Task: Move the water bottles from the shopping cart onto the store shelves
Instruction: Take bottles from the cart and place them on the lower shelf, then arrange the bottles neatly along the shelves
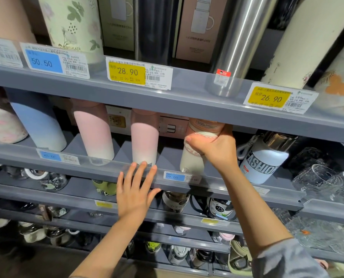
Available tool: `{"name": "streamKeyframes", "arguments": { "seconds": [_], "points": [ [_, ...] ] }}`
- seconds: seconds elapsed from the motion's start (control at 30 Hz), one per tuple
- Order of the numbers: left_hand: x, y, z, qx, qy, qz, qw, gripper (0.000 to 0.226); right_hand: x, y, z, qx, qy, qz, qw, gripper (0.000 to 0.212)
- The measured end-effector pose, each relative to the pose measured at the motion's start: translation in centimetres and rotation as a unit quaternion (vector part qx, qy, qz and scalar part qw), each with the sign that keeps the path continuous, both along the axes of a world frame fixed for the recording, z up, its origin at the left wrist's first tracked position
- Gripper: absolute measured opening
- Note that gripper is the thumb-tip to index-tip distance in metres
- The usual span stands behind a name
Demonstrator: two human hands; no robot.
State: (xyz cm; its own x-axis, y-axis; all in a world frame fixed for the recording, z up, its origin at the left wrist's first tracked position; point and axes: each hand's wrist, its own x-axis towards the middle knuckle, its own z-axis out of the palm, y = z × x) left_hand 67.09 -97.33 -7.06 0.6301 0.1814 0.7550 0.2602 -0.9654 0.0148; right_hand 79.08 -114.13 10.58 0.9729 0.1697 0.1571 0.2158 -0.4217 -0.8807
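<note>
Grey metal store shelves (187,91) rise in tiers, clear plastic strips holding price tags along each lip. Smooth cylinders line the middle tier: a pink bottle (94,133), a blue one at nine o'clock. My right hand (215,149) grasps a cream water bottle (192,159) standing there. At six o'clock, my left hand (135,189) lies flat, fingers straight, against the shelf edge.

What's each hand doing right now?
Left hand: open, fingers straight on the grey shelf edge.
Right hand: gripping the cream bottle with pink lid.

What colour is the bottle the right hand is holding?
Cream bottle with a peach top, in the head view.
</note>
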Motion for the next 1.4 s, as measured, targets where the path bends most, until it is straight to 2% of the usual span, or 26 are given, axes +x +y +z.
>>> {"name": "streamKeyframes", "arguments": {
  "seconds": [0.17,0.3,0.53,0.67,0.77,0.87,0.93,1.07,1.2,1.23,1.33,1.4],
  "points": [
    [0.0,0.2,-0.1,0.005,-0.006,-0.008,1.000,0.061,-1.2,-0.5,-0.1,0.031,-0.041,0.035,0.998,0.025],
    [-0.1,0.2,-0.3,0.013,-0.012,-0.016,1.000,0.061,-1.7,-0.3,-0.3,0.046,-0.058,0.015,0.997,0.032],
    [-0.3,0.2,0.0,-0.005,-0.009,-0.023,1.000,0.061,-2.4,0.4,-1.3,0.058,-0.045,-0.032,0.997,0.052],
    [-0.4,0.5,0.3,0.003,0.004,-0.031,1.000,0.061,-2.7,0.0,-2.4,0.064,-0.045,-0.038,0.996,0.076],
    [-0.5,0.8,0.3,0.020,-0.002,-0.042,0.999,0.066,-3.6,-0.7,-3.2,0.063,-0.054,-0.044,0.996,0.083],
    [-0.7,0.9,0.6,-0.001,-0.005,-0.070,0.998,0.072,-5.1,-1.4,-3.8,0.049,-0.059,-0.061,0.995,0.087],
    [-1.0,0.6,1.1,-0.032,-0.002,-0.083,0.996,0.072,-6.4,-1.6,-3.7,0.034,-0.056,-0.067,0.996,0.083],
    [-2.2,0.9,3.4,-0.137,0.033,-0.154,0.978,0.074,-9.7,-1.4,-2.3,-0.008,-0.045,-0.021,0.999,0.055],
    [-5.8,3.8,7.3,-0.316,0.098,-0.265,0.906,0.051,-13.3,-0.3,-0.8,-0.019,-0.030,0.064,0.997,0.026],
    [-7.2,4.8,8.6,-0.343,0.108,-0.259,0.896,0.047,-14.1,0.2,-0.5,-0.012,-0.030,0.074,0.997,0.023],
    [-12.1,8.8,12.8,-0.365,0.082,-0.225,0.900,0.039,-16.7,3.0,0.6,-0.003,-0.031,0.113,0.993,0.021],
    [-15.4,12.4,15.4,-0.393,0.043,-0.207,0.895,0.012,-18.6,6.0,1.9,0.000,-0.037,0.148,0.988,0.019]
  ]
}}
